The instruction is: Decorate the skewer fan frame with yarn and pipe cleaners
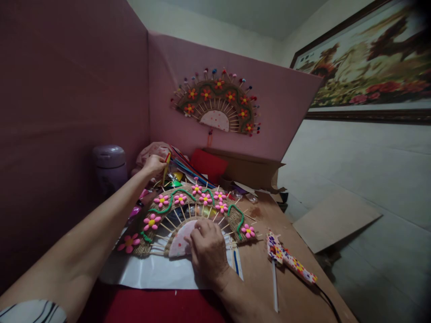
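Observation:
A decorated fan [202, 199] of woven cord and thin sticks lies on a white sheet [158, 273]. Pink flowers with yellow centres and wavy green strips cover its band. My right hand [208, 249] rests on the fan's pale, dotted half-circle centre [180, 242], its fingers curled and closed against it; the fingertips are partly hidden. Stretched out past the fan's left side, my left hand [156, 165] is closed on a slim yellow-and-red item [166, 166] above a pile of craft supplies. The kind of that item is too small to tell.
To the right lies a flower-patterned glue gun [289, 260] with a glue stick [275, 287] and a cord. A lidded purple container [110, 168] stands at left. Behind are blue strips [191, 169], a red piece [208, 165] and a cardboard box [252, 168]. Another fan [218, 103] hangs on the pink panel.

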`<action>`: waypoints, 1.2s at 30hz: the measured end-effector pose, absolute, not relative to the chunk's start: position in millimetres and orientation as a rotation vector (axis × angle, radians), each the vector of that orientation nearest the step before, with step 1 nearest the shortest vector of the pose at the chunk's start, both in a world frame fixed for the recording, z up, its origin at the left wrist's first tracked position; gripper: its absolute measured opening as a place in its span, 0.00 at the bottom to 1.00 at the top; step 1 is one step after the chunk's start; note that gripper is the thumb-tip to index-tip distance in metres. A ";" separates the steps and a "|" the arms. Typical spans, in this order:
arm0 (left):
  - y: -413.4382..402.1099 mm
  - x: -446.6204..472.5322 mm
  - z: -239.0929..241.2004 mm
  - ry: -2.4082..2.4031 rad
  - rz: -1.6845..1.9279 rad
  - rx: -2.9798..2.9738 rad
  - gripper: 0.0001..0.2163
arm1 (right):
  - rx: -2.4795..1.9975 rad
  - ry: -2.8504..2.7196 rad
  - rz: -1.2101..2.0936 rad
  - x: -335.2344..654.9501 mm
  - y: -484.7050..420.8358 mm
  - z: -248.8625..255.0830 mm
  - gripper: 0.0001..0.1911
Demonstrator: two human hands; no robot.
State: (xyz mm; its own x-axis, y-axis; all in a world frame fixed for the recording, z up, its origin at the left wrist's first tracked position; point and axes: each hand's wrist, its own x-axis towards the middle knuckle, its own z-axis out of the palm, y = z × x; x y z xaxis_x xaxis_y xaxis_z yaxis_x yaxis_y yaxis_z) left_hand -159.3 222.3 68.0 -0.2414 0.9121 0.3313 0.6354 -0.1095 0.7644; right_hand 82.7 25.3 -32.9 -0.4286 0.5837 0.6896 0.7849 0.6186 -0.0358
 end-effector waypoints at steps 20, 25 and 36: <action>206.2 -136.0 90.4 2.036 1.810 1.737 0.12 | -1.096 -2.178 -0.386 84.3 25.9 -33.1 0.08; 174.5 -89.1 117.3 1.628 1.977 1.597 0.08 | -0.963 -2.055 -0.274 84.5 24.8 -31.6 0.06; 89.4 3.6 80.8 0.814 1.134 1.209 0.07 | -0.946 -1.200 0.327 97.7 34.6 -10.1 0.13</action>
